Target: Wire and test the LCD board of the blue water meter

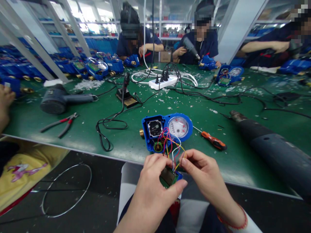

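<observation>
My left hand (155,181) is closed around a small green circuit board (168,177) with a dark display, held just off the table's front edge. Coloured wires (173,145) run from the board up to a blue water meter (157,124), which lies open on the table. Its round dial (178,126) faces up, and a brass fitting (142,133) sticks out at its left. With thumb and forefinger pressed together, my right hand (199,168) pinches a wire near the board's upper right corner. The lower part of the board is hidden behind my left hand.
An orange screwdriver (213,140) and a large heat gun (269,145) lie right. Left are pliers (63,124), another heat gun (65,98) and a soldering iron in its stand (126,94). Cables trail from a power strip (163,82). Co-workers sit opposite; a hand (6,100) shows at left.
</observation>
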Motion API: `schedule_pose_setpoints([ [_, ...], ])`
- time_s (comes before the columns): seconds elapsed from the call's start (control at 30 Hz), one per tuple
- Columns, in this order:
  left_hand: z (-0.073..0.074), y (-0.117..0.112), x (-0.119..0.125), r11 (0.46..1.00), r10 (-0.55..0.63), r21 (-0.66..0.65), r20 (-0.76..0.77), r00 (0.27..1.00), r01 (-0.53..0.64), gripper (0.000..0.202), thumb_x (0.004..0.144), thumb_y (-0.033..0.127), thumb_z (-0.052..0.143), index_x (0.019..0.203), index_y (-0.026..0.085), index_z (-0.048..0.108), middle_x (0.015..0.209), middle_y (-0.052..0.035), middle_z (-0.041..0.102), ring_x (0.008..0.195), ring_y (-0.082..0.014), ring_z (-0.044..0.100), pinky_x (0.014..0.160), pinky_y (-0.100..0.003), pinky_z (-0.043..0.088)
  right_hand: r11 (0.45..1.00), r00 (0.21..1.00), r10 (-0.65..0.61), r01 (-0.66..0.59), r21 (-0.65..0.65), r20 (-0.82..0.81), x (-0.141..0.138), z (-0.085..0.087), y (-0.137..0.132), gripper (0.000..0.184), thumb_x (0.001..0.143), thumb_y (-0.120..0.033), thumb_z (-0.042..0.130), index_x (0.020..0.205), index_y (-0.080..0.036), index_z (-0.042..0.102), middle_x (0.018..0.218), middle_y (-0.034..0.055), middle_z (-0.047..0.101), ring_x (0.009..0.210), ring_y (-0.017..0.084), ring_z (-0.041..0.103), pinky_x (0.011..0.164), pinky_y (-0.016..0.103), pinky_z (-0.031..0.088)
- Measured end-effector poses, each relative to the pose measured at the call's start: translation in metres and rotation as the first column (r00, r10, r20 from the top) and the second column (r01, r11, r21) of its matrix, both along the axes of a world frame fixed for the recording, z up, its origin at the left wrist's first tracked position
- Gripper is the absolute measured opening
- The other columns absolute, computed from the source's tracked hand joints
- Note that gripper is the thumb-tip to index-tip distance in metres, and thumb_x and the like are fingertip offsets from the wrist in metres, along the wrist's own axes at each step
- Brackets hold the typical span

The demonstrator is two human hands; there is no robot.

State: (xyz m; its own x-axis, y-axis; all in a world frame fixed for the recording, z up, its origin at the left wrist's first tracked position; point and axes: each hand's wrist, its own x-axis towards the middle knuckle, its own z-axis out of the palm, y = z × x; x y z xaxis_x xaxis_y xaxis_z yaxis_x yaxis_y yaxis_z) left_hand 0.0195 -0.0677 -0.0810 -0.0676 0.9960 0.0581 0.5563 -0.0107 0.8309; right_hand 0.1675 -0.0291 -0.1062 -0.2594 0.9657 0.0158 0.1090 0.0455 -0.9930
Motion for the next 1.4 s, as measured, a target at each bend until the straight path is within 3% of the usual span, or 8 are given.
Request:
schedule_pose_setpoints([
  [0.13, -0.002, -0.002, 0.001, 0.999, 0.018, 0.040, -0.028, 0.999, -0.016, 0.021, 0.061, 0.014, 0.076, 0.076, 0.020, 0.062, 0.092, -0.0047, 0.062, 0.092, -0.0256, 0.059, 0.079, -0.039, 0.050, 0.948, 0.952, -0.223, 0.161, 0.275, 0.209, 0.003, -0.007, 0.005, 0.030, 0.091, -0.038, 0.051, 0.071, -0.016, 0.055, 0.061, -0.0003, 0.050, 0.056, 0.011, 0.046, 0.053, 0.021, 0.037],
  [0.23, -0.003, -0.003, 0.001, 0.998, 0.041, 0.049, -0.058, 0.997, -0.038, 0.019, 0.063, 0.017, 0.075, 0.077, 0.020, 0.062, 0.098, -0.0058, 0.060, 0.094, -0.0266, 0.059, 0.082, -0.042, 0.050, 0.891, 0.899, -0.404, 0.343, 0.298, 0.171, 0.008, -0.011, 0.007, 0.038, 0.097, -0.043, 0.041, 0.069, -0.019, 0.045, 0.059, -0.0021, 0.040, 0.052, 0.010, 0.038, 0.049, 0.022, 0.032],
  [0.37, -0.003, -0.004, 0.003, 0.995, 0.079, 0.070, -0.067, 0.995, -0.075, 0.019, 0.063, 0.016, 0.076, 0.076, 0.020, 0.062, 0.098, -0.0068, 0.060, 0.097, -0.0282, 0.059, 0.083, -0.044, 0.051, 0.997, 0.998, -0.057, 0.055, 0.061, 0.040, 0.003, -0.004, -0.003, 0.028, 0.095, -0.045, 0.049, 0.084, -0.019, 0.052, 0.075, 0.0010, 0.051, 0.069, 0.011, 0.051, 0.061, 0.020, 0.043],
  [0.53, 0.000, -0.004, 0.006, 0.992, 0.109, 0.077, -0.048, 0.993, -0.105, 0.018, 0.066, 0.011, 0.071, 0.079, 0.020, 0.063, 0.104, -0.0083, 0.058, 0.104, -0.0292, 0.057, 0.088, -0.045, 0.050, 0.935, 0.923, 0.251, -0.309, -0.175, -0.292, -0.006, 0.001, -0.024, 0.033, 0.095, -0.048, 0.050, 0.121, -0.028, 0.049, 0.124, 0.0036, 0.055, 0.113, 0.014, 0.054, 0.098, 0.024, 0.044],
  [0.77, 0.000, -0.003, 0.006, 0.996, 0.089, 0.031, 0.008, 0.996, -0.089, 0.004, 0.083, 0.022, 0.059, 0.086, 0.021, 0.057, 0.113, -0.0089, 0.052, 0.108, -0.0260, 0.056, 0.092, -0.043, 0.048, 0.924, 0.894, 0.186, -0.301, -0.238, -0.407, -0.009, -0.005, -0.025, 0.044, 0.083, -0.048, 0.068, 0.119, -0.028, 0.053, 0.121, 0.0053, 0.060, 0.105, 0.014, 0.059, 0.087, 0.021, 0.048],
  [0.9, 0.005, -0.004, 0.003, 0.997, 0.062, 0.041, 0.064, 0.996, -0.065, 0.020, 0.095, 0.035, 0.041, 0.089, 0.022, 0.055, 0.113, -0.0087, 0.052, 0.108, -0.0222, 0.056, 0.093, -0.038, 0.047, 0.913, 0.869, 0.171, -0.317, -0.256, -0.464, -0.013, -0.004, -0.024, 0.048, 0.079, -0.038, 0.076, 0.120, -0.029, 0.052, 0.117, 0.0044, 0.061, 0.100, 0.012, 0.060, 0.084, 0.020, 0.049],
  [1.07, 0.012, -0.003, -0.004, 1.000, -0.022, -0.004, 0.182, 0.983, 0.023, 0.025, 0.096, 0.035, 0.038, 0.092, 0.025, 0.060, 0.115, -0.0073, 0.056, 0.115, -0.0219, 0.054, 0.096, -0.036, 0.045, 0.955, 0.911, 0.064, -0.174, -0.241, -0.407, -0.014, 0.000, -0.022, 0.040, 0.080, -0.037, 0.074, 0.112, -0.023, 0.055, 0.115, 0.0075, 0.062, 0.102, 0.014, 0.061, 0.090, 0.023, 0.049],
  [1.4, 0.014, 0.015, -0.010, 1.000, -0.015, -0.020, 0.089, 0.996, 0.017, 0.015, 0.080, 0.026, 0.055, 0.078, 0.022, 0.069, 0.098, -0.0073, 0.055, 0.099, -0.0282, 0.057, 0.090, -0.048, 0.041, 0.903, 0.860, 0.014, -0.230, -0.363, -0.510, -0.015, 0.001, -0.014, 0.053, 0.078, -0.042, 0.075, 0.114, -0.018, 0.043, 0.081, 0.0010, 0.066, 0.058, 0.004, 0.054, 0.054, 0.012, 0.039],
])
